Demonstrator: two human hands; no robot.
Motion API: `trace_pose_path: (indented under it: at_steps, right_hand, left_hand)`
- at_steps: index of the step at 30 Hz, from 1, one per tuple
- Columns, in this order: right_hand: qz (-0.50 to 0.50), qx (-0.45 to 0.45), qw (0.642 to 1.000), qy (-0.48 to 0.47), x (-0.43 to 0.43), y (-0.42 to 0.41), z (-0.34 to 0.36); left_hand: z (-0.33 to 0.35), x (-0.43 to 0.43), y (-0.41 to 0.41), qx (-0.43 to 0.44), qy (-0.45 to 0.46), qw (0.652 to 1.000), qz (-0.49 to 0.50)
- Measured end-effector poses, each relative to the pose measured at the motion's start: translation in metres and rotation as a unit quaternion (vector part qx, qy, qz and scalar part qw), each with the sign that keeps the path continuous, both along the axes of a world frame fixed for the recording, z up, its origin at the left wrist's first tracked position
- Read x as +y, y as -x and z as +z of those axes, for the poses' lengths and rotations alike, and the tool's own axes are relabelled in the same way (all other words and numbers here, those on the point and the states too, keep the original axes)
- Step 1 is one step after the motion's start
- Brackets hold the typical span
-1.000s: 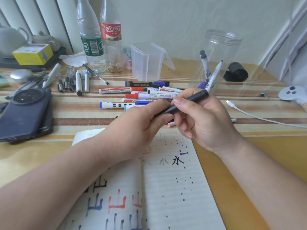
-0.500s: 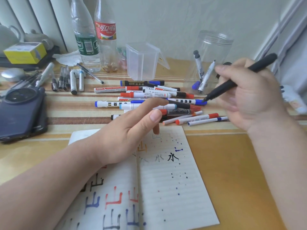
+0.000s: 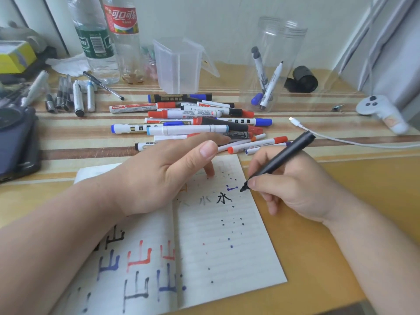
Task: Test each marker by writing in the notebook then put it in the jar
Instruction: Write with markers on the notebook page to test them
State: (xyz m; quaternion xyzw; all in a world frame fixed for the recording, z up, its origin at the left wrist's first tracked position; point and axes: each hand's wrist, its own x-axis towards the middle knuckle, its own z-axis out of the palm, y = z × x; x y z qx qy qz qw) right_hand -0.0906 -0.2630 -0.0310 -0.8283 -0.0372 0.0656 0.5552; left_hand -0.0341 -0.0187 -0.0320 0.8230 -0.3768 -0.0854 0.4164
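We pinch the black marker in our right grip, tip at the right page of the notebook. Our left grip is spread, one fingertip resting on the page.

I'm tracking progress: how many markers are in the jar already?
2. A grey-capped marker stands in the clear jar; a slimmer white marker leans beside it. A blue piece at the bottom may be a cap or a third marker, partly hidden.

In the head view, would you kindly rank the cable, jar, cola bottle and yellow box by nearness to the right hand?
1. Cable, just beyond right hand
2. Jar, behind it
3. Cola bottle, back left
4. Yellow box, far left
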Motion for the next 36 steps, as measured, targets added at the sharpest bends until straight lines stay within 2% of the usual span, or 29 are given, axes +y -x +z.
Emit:
trace_pose_path:
  at_steps: [3,10,20,28,36]
  right_hand:
    - [0.004,-0.005,1.0,-0.017,-0.002,0.001,0.0]
    - [-0.002,-0.035,0.998,0.046,0.002,0.001,0.001]
    - [-0.015,-0.02,0.996,0.081,0.007,0.001,0.003]
    - [0.008,0.015,0.998,0.066,0.008,0.003,0.008]
    - [-0.002,0.003,0.999,0.04,0.009,0.003,0.006]
  left_hand:
    - [0.0,-0.001,0.001,-0.008,0.007,1.0,-0.008]
    - [-0.001,0.001,0.0,0.002,0.017,1.0,-0.02]
    - [0.0,0.0,0.001,-0.002,0.02,1.0,-0.02]
    - [0.0,0.001,0.001,0.0,0.009,1.0,-0.011]
    - [0.002,0.0,0.002,-0.003,0.007,1.0,-0.008]
